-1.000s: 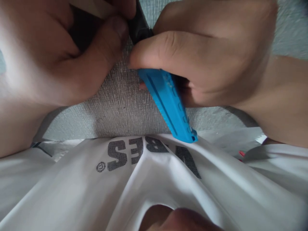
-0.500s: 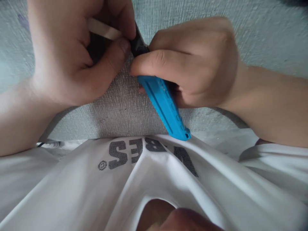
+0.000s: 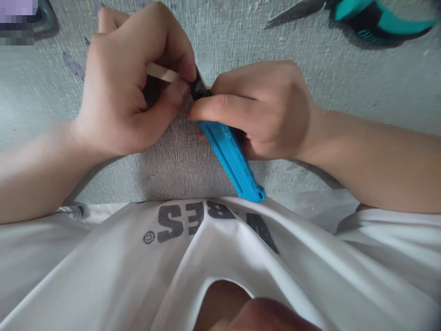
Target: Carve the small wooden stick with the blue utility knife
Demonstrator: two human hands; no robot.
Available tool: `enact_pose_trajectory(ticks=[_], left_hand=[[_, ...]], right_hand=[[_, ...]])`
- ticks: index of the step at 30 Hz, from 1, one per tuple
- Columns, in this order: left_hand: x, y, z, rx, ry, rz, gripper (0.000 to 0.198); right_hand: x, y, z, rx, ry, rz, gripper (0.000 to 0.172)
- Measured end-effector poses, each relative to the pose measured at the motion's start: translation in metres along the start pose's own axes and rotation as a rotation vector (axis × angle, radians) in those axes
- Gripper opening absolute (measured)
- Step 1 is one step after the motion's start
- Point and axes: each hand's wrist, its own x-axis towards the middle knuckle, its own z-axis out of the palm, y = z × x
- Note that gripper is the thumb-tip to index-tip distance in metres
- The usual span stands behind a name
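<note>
My right hand (image 3: 262,110) is closed round a blue tool handle (image 3: 230,158), whose lower end slants down to the shirt's edge. A dark part (image 3: 200,89) sticks out at the handle's upper end, between my two hands. With thumb and fingertips my left hand (image 3: 138,87) pinches a thin pale strip (image 3: 161,72), its end against that dark part. Something black lies in the shade inside my left palm, and its shape cannot be made out.
Teal-and-black handled pliers or shears (image 3: 375,20) lie on the grey textured table (image 3: 179,174) at the upper right. A dark-rimmed object (image 3: 48,20) sits at the upper left, partly pixelated. My white shirt (image 3: 138,276) borders the table's near edge.
The view has shifted, so both hands appear smaller and lower, and the teal-handled tool and upper-left object have come into sight. The grasp of both hands looks the same.
</note>
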Motion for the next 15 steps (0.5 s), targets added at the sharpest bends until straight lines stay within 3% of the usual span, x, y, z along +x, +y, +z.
enact_pose_trajectory(ticks=[6,12,15], left_hand=[[-0.001,-0.002,0.004,-0.016,0.011,0.015,0.034],[-0.001,-0.011,0.006,-0.020,0.022,0.025,0.033],[-0.001,-0.011,0.006,-0.011,0.019,0.032,0.035]], right_hand=[[-0.001,0.000,0.001,0.015,-0.010,0.009,0.028],[0.004,-0.003,0.000,0.002,-0.183,0.085,0.044],[0.004,-0.003,-0.001,0.022,-0.199,0.093,0.048]])
